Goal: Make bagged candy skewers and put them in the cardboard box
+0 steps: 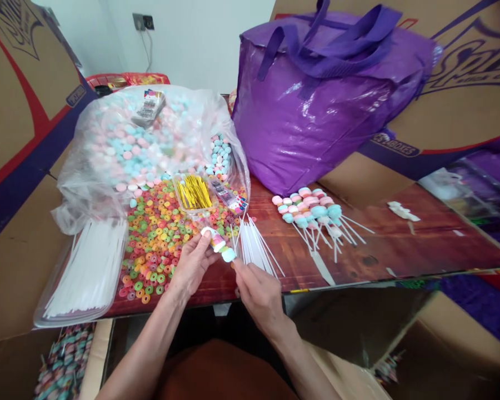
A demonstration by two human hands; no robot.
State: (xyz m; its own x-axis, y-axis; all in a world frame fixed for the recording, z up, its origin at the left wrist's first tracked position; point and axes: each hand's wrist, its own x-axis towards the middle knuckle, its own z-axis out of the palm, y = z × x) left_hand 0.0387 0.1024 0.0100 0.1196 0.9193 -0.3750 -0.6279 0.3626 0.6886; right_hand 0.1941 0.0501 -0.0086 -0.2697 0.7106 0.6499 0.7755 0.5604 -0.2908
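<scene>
A candy skewer (219,244) of pastel marshmallows, with greenish and orange bits between some of them, lies slanted between my hands above the table's front. My left hand (195,261) pinches its upper end, thumb on the white marshmallow. At the lower end, by the pale blue marshmallow, the fingers of my right hand (258,289) are closed, apparently around the stick, which they mostly hide. White sticks (254,244) lie fanned just beyond my right hand. Ring-shaped gummy candies (154,239) spread in a loose layer left of and behind my left hand.
A clear tub of gold twist ties (194,191) sits among the candies. Behind is a plastic bag of marshmallows (129,144); at left, a tray of white sticks (87,266). Finished skewers (308,208) lie right, before a purple bag (316,111). Cardboard boxes (20,111) flank the table.
</scene>
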